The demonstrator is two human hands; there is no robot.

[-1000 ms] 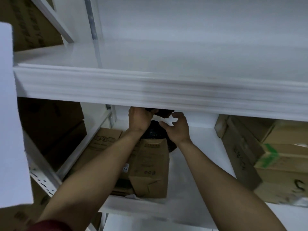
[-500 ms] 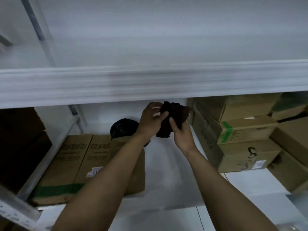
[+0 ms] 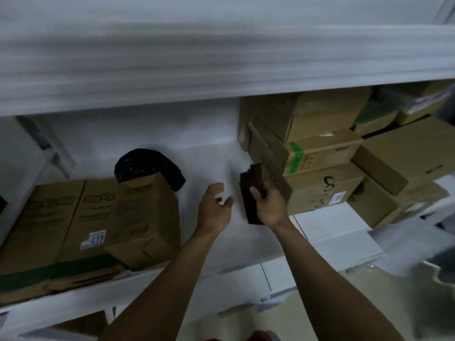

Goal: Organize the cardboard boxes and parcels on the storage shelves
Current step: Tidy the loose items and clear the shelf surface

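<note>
Right hand (image 3: 269,207) wrapped tight round dark brown parcel (image 3: 252,190), held upright over bare middle of white shelf (image 3: 216,158). Left hand (image 3: 215,209) just beside it, fingers spread, holding nothing. Stacked cardboard boxes (image 3: 320,153) close on right. Black bag (image 3: 147,166) behind tilted brown box (image 3: 145,217) on left.

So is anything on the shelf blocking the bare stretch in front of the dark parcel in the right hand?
Nothing visible does. The right hand holds the dark parcel over a bare stretch of the shelf, between the stacked boxes and the black bag. The left hand hovers open beside it.
</note>
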